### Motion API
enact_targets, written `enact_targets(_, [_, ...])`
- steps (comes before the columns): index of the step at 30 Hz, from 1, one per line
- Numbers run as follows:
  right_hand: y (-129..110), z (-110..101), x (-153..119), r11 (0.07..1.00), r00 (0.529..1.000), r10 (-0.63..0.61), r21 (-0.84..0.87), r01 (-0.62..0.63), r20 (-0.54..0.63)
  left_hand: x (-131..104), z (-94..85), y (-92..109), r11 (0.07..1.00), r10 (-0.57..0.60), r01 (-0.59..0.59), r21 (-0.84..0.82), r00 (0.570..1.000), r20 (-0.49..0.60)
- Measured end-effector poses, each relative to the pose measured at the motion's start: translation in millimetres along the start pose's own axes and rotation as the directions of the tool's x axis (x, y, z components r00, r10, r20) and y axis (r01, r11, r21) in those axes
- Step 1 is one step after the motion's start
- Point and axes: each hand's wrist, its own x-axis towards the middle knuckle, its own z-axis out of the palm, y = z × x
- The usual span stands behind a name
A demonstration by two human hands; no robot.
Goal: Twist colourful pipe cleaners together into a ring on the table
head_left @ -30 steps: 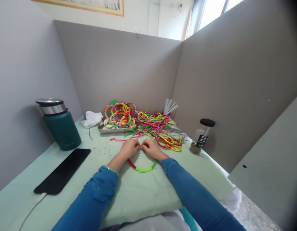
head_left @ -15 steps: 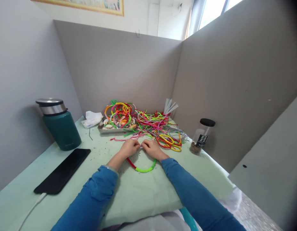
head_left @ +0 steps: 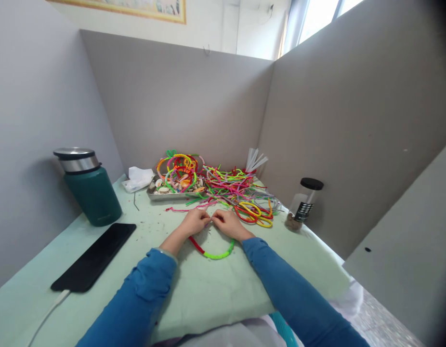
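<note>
A hoop wrapped in red and green pipe cleaner (head_left: 217,256) lies on the pale green cloth, its lower curve showing between my wrists. Its upper part is hidden by my hands. My left hand (head_left: 196,221) is closed in a pinch at the far side of the hoop. Close beside it, my right hand (head_left: 226,223) pinches there too, fingertips nearly touching the left ones. A small purplish bit shows at the left fingertips. Just beyond my hands sits a pile of loose pipe cleaners (head_left: 230,183).
Behind is a metal tray (head_left: 172,196) with shells and colourful wrapped hoops (head_left: 177,168). Scissors with red and yellow handles (head_left: 257,212) lie right of my hands. A clear jar (head_left: 301,205) stands farther right; a green bottle (head_left: 91,193) and black phone (head_left: 95,258) are left. Grey partitions (head_left: 179,96) enclose the table.
My left fingertips have shifted very slightly left, away from the right ones, and the red end of the hoop has moved a little with them. The right hand is nearly still.
</note>
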Motion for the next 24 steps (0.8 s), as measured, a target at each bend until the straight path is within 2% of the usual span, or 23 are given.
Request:
enact_targets(4, [-0.3,-0.4,-0.6,1.000,1.000,0.005,-0.009,-0.005,0.001,-0.8,0.4,-0.1,0.997,-0.032,0.034,-0.066,0.999,0.026])
enact_targets(11, [1.0,0.7,-0.4,1.000,1.000,0.002,-0.015,-0.002,-0.002,-1.9,-0.3,1.1,0.996,-0.035,0.039,-0.080,0.998,0.049])
enact_targets(24, [-0.5,-0.5,-0.6,1.000,1.000,-0.001,-0.012,0.001,-0.012,-5.1,-3.3,7.6,1.000,-0.015,0.015,0.013,1.000,0.026])
